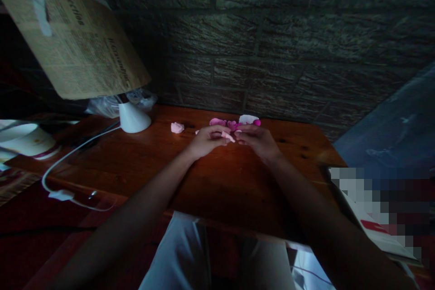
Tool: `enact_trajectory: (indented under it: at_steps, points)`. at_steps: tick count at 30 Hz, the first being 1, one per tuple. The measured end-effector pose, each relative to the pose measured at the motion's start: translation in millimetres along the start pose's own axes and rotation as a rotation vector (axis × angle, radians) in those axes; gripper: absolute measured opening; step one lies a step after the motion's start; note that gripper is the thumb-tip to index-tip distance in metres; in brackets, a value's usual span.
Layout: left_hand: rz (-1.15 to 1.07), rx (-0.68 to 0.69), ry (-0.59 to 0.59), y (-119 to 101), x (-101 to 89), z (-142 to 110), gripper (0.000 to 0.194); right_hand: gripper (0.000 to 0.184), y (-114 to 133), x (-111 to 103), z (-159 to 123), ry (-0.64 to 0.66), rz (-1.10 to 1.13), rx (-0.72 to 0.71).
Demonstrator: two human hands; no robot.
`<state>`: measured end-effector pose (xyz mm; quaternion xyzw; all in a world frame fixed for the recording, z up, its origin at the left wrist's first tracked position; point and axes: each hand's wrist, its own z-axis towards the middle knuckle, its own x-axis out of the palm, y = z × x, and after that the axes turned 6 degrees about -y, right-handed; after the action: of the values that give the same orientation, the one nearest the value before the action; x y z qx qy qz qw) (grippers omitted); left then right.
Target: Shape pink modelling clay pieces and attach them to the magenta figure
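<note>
Above the wooden table (217, 181), my left hand (205, 142) pinches a thin piece of pale pink clay (228, 136) between thumb and fingers. Close beside it, my right hand (260, 140) is closed, its fingertips together at a small pale pink bit (239, 132). A larger lump of pale pink clay (177, 128) rests on the tabletop to the left. Just behind my hands lie flat pink pieces (218, 122), darker magenta pieces (257, 123) and a white piece (248, 119); my fingers partly hide them.
A lamp with a printed paper shade (91, 45) and white base (134, 118) stands at the left. Its white cord (64, 158) hangs over the front edge. A white cup-like container (27, 140) is farther left. A dark brick wall (217, 54) rises behind the table.
</note>
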<state>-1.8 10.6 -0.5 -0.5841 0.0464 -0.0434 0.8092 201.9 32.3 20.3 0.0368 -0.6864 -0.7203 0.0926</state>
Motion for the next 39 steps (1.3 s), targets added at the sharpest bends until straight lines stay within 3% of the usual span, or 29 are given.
enact_trajectory:
  at_steps: [6,12,22,32,39]
  points:
    - [-0.035,0.05,-0.048,-3.6,1.4,-0.6,0.045,0.032,-0.3,-1.3,0.9,0.016,0.044,0.016]
    - [-0.031,0.027,-0.045,-9.7,4.6,-1.8,0.016,0.039,2.2,-0.1,-0.5,0.018,0.075,0.056]
    - [-0.135,-0.094,-0.066,-9.1,5.5,-3.0,0.043,0.043,3.9,2.7,0.2,0.02,0.113,0.026]
    - [-0.138,-0.112,-0.073,-8.5,5.5,-3.1,0.041,0.039,2.1,1.0,0.0,-0.004,0.158,0.061]
    - [-0.138,-0.109,-0.086,-6.6,5.9,-1.9,0.04,0.047,4.4,3.1,-0.7,0.082,0.117,-0.012]
